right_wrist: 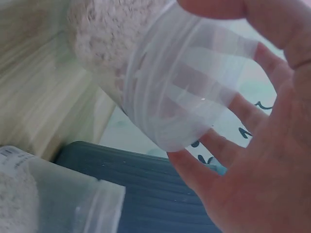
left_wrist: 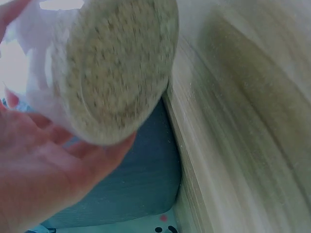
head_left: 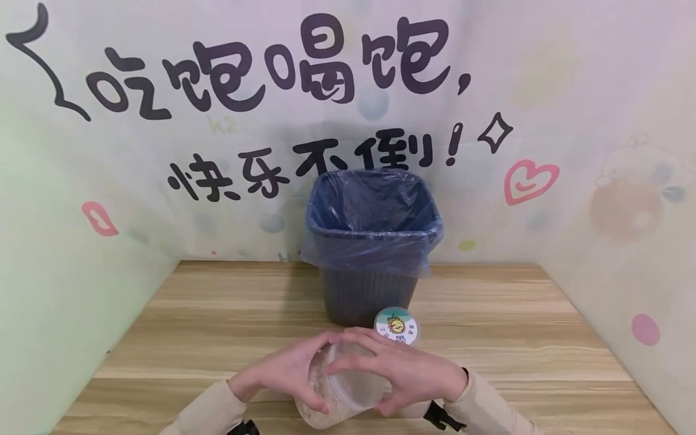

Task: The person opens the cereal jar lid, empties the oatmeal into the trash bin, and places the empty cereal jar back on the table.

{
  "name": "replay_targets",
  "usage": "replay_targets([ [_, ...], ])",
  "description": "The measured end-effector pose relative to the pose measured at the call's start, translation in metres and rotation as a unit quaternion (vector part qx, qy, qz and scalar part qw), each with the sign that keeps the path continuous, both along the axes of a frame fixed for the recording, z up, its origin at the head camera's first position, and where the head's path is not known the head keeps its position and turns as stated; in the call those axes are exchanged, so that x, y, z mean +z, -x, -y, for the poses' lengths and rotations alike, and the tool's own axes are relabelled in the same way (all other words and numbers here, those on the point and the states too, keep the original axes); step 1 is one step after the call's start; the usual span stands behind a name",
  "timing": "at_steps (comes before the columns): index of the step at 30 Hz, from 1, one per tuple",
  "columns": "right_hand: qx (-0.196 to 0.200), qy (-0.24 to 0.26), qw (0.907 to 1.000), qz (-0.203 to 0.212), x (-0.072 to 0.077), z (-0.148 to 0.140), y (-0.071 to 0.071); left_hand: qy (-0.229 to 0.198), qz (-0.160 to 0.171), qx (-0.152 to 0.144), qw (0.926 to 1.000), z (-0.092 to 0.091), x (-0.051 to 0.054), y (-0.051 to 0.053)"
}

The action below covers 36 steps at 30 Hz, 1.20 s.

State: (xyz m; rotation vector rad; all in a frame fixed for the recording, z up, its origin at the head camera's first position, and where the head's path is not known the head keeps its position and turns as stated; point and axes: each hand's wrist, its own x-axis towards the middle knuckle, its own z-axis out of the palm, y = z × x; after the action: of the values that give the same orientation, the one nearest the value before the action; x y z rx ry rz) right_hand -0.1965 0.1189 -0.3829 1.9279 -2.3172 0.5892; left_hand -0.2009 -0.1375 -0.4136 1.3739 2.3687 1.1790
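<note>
A clear jar (head_left: 322, 406) of pale flakes is held tilted between both hands, its flake-filled end toward the lower left. My left hand (head_left: 290, 373) curves round the filled side; its fingers also lie along the jar's wall (left_wrist: 119, 68) in the left wrist view. The right hand (head_left: 405, 373) grips the clear, ridged end (right_wrist: 182, 82), with fingertips against its edge in the right wrist view. Just beyond the right hand is a round top (head_left: 397, 325) with a cartoon flower. A second jar (right_wrist: 58, 194) containing flakes appears at lower left in the right wrist view.
A dark bin (head_left: 370, 293) lined with a blue bag (head_left: 370, 251) stands at the table's back, behind the hands. The wood-grain table (head_left: 228, 314) meets a printed backdrop (head_left: 239, 145) with large black characters; pale walls rise on both sides.
</note>
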Motion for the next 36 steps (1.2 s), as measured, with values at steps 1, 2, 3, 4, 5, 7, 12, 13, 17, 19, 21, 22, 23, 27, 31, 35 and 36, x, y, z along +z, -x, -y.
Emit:
replay_targets([
  [1,0.005,-0.006,1.0,0.002,0.002,-0.001,0.0,0.001,-0.006,-0.015,0.9999,0.0,0.0,0.003],
  [2,0.009,-0.013,0.9999,0.007,0.004,-0.001,0.0,0.002,-0.008,-0.03,0.9995,0.0,0.001,0.005],
  [3,0.011,-0.016,0.9998,0.0,0.006,-0.003,0.0,0.002,0.001,-0.045,0.999,0.0,0.001,0.008],
  [4,0.01,-0.019,0.9997,-0.009,0.008,-0.004,-0.001,0.003,0.007,-0.057,0.9984,0.001,0.001,0.01],
  [5,0.008,-0.02,0.9996,-0.016,0.011,-0.006,-0.001,0.004,0.02,-0.065,0.9977,0.003,0.0,0.012],
  [7,-0.005,-0.014,0.9994,-0.031,0.017,-0.012,0.0,0.006,0.047,-0.069,0.9965,0.008,-0.001,0.014],
  [12,-0.048,0.011,0.998,-0.039,0.029,-0.036,0.008,0.001,0.083,-0.019,0.9964,0.025,-0.005,0.015],
  [13,-0.056,0.013,0.9977,-0.036,0.03,-0.041,0.01,0.001,0.085,-0.005,0.9963,0.029,-0.005,0.015],
  [17,-0.089,0.008,0.9954,-0.035,0.032,-0.062,0.016,0.003,0.093,0.032,0.9951,0.041,-0.003,0.016],
  [19,-0.107,0.005,0.9935,-0.041,0.031,-0.074,0.018,0.002,0.095,0.041,0.9946,0.046,-0.002,0.016],
  [21,-0.123,-0.002,0.9912,-0.048,0.029,-0.085,0.021,0.001,0.097,0.047,0.9941,0.051,-0.001,0.016],
  [22,-0.132,-0.007,0.9902,-0.047,0.029,-0.091,0.022,0.001,0.097,0.054,0.9938,0.053,0.0,0.015],
  [23,-0.14,-0.013,0.9888,-0.049,0.028,-0.097,0.024,0.004,0.096,0.062,0.9935,0.055,0.001,0.015],
  [27,-0.182,-0.057,0.9812,-0.028,0.019,-0.118,0.034,0.016,0.083,0.092,0.9921,0.063,0.005,0.014],
  [31,-0.228,-0.111,0.9672,0.015,0.002,-0.134,0.051,0.01,0.071,0.094,0.993,0.067,0.008,0.016],
  [35,-0.252,-0.151,0.9539,0.06,-0.015,-0.145,0.069,0.001,0.066,0.077,0.9948,0.068,0.007,0.02],
  [36,-0.254,-0.16,0.9519,0.065,-0.019,-0.147,0.073,-0.001,0.066,0.074,0.995,0.067,0.007,0.02],
])
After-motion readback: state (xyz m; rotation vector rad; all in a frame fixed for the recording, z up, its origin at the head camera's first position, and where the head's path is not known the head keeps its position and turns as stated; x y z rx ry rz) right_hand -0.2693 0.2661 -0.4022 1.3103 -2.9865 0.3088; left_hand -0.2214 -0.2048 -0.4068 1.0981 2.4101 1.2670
